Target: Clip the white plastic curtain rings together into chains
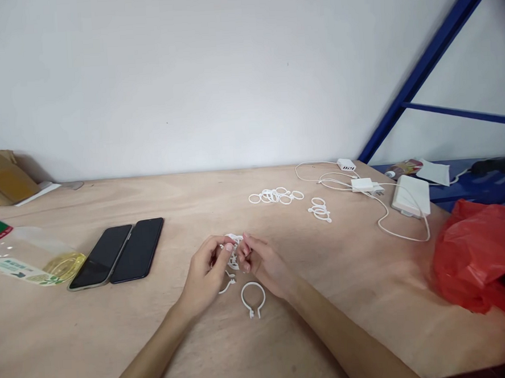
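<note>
My left hand (pixel 207 271) is closed in a pinch, thumb against forefinger, on a white plastic ring (pixel 234 236) that is mostly hidden. Close beside it, my right hand (pixel 266 266) has its fingers curled together at the same spot; what they grip is hidden. Several white plastic rings (pixel 234 264) lie bunched on the table between and behind the hands. A split ring (pixel 252 283) with small clasp ends lies just in front, its gap towards me. Another open ring (pixel 227 287) is partly covered by my left hand.
Farther back on the wooden table (pixel 193 341) lie closed rings (pixel 271 196) and a smaller group (pixel 320 213). Two phones (pixel 137 250) and a clear plastic bottle (pixel 30 259) are left, a cardboard box (pixel 6 175) behind. Cables, a white box (pixel 411 195) and a red bag (pixel 474 255) are right.
</note>
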A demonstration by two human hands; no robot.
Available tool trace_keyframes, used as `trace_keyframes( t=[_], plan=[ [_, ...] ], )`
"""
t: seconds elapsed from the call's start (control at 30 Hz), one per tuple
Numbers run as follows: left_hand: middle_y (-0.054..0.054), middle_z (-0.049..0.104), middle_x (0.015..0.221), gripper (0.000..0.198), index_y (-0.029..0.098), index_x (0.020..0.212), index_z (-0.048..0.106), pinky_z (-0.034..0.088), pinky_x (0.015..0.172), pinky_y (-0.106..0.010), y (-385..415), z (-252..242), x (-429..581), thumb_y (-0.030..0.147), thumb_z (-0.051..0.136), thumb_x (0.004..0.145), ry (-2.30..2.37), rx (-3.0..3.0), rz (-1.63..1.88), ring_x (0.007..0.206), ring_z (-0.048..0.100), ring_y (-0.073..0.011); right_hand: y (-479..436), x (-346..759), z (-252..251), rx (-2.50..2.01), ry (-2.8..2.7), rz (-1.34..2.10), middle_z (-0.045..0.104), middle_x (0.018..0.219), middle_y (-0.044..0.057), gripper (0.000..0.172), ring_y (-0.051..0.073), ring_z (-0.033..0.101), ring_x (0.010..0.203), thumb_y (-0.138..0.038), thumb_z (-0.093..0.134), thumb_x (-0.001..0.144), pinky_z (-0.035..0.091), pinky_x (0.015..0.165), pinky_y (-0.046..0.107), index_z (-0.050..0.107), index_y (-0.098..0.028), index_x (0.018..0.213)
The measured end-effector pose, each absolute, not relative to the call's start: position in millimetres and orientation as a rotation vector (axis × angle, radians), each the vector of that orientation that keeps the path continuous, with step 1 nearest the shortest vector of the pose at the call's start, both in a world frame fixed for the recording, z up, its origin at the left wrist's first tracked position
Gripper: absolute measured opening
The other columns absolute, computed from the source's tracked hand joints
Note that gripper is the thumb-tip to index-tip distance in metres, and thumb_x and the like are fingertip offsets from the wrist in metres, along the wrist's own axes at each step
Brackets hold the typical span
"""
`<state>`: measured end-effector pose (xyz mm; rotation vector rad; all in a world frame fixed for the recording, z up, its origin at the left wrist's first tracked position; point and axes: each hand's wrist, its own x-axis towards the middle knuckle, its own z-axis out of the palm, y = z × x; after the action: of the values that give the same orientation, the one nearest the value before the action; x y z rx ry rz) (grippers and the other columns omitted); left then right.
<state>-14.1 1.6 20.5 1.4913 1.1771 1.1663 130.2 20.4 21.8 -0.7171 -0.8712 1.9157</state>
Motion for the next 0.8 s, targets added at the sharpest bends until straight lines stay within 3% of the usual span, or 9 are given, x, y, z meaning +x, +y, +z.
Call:
trace_keyframes(
  t=[0.27,0.37,0.5,0.57,0.67,0.8],
  plan=[
    [0.004,0.06,0.065,0.028,0.02,0.083,0.051,0.041,0.054,-0.022,-1,25,-11,0.047,0.058,0.082,1.218,1.244,1.279,0.057,0.055,-0.012,21,134,22,-0.603,-0.835,1.997,0.057,0.072,-0.001,0.019,0.008,0.049,0.051,-0.035,0.063,0.078,0.031,0.049,0.024,0.058,-0.017,0.074],
    [0.002,0.062,0.068,0.029,0.019,0.087,0.054,0.043,0.059,-0.024,0,26,-11,0.048,0.056,0.083,1.247,1.271,1.279,0.062,0.058,-0.0133,20,134,23,-0.565,-0.879,2.024,0.057,0.07,-0.003,0.013,0.007,0.046,0.043,-0.031,0.061,0.078,0.027,0.045,0.023,0.058,-0.018,0.078],
    [-0.004,0.067,0.087,0.032,0.017,0.1,0.061,0.046,0.075,-0.029,0,26,-12,0.044,0.054,0.085,1.273,1.364,1.257,0.081,0.062,-0.0175,15,132,27,-0.558,-0.894,2.108,0.054,0.059,-0.002,0.028,0.005,0.037,0.038,-0.04,0.056,0.08,0.023,0.043,0.023,0.055,-0.016,0.066],
    [-0.005,0.067,0.088,0.028,0.017,0.092,0.065,0.045,0.079,-0.029,0,28,-13,0.042,0.053,0.087,1.228,1.434,1.263,0.084,0.06,-0.0176,13,131,28,-0.597,-0.903,2.098,0.053,0.055,-0.002,0.033,0.004,0.034,0.038,-0.042,0.057,0.081,0.019,0.041,0.022,0.053,-0.015,0.062],
    [-0.002,0.064,0.072,0.029,0.017,0.073,0.062,0.045,0.074,-0.028,-1,34,-14,0.041,0.054,0.086,1.094,1.402,1.238,0.072,0.058,-0.0159,13,132,30,-0.651,-0.929,2.068,0.055,0.057,-0.002,0.028,0.003,0.032,0.036,-0.038,0.061,0.079,0.014,0.039,0.022,0.055,-0.015,0.065],
    [-0.002,0.062,0.065,0.032,0.016,0.068,0.057,0.045,0.068,-0.028,-1,39,-16,0.044,0.059,0.082,0.931,1.193,1.111,0.068,0.058,-0.0166,15,134,31,-0.659,-0.939,2.084,0.055,0.059,-0.002,0.018,0.002,0.032,0.035,-0.03,0.061,0.077,0.013,0.038,0.022,0.058,-0.014,0.068]
  ],
)
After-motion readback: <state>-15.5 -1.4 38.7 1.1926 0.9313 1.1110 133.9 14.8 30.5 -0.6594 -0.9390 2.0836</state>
